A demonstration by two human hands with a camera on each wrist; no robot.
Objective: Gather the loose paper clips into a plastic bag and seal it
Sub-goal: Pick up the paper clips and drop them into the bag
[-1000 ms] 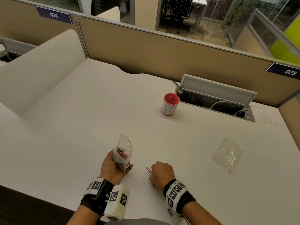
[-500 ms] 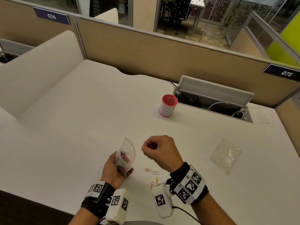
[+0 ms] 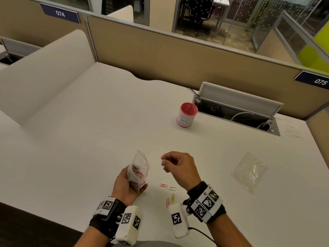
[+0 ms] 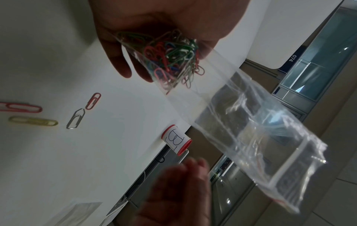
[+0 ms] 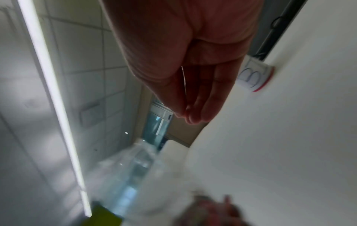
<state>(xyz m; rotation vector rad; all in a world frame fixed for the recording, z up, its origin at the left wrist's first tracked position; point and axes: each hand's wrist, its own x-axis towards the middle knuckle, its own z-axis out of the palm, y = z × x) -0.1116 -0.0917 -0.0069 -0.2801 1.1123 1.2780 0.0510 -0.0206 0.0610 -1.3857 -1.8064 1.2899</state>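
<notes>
1. Nearest the desk's front edge, four loose clips lie flat on the desk [image 3: 89, 139]: a red clip [image 3: 167, 202] and a yellow clip [image 3: 172, 198] side by side, then a silver clip [image 3: 171, 188] and a second red one [image 3: 163, 185] just beyond them. All four lie between the two wrists, touched by neither hand.
2. The left hand [image 3: 129, 186] sits left of those clips, palm turned up and inward, its fingers curled round the bottom of the bag [image 3: 139, 171]. The bag stands upright with its mouth at the top, open as far as I can tell; a tangle of coloured clips fills the part within the fingers.
3. The right hand [image 3: 179, 166] is raised above the desk, just right of the bag's mouth and apart from it, wrist bent, knuckles up. Its thumb and fingertips are pressed together; the wrist view shows a thin silvery wire, probably a clip, between the fingers [image 5: 204, 97].
4. Further right of the bag, well apart, a spare bag [image 3: 249, 171] lies flat.
5. Far beyond the bag, a red cup [image 3: 187, 115] marked "B" stands upright beside the open cable hatch [image 3: 236, 111].
</notes>
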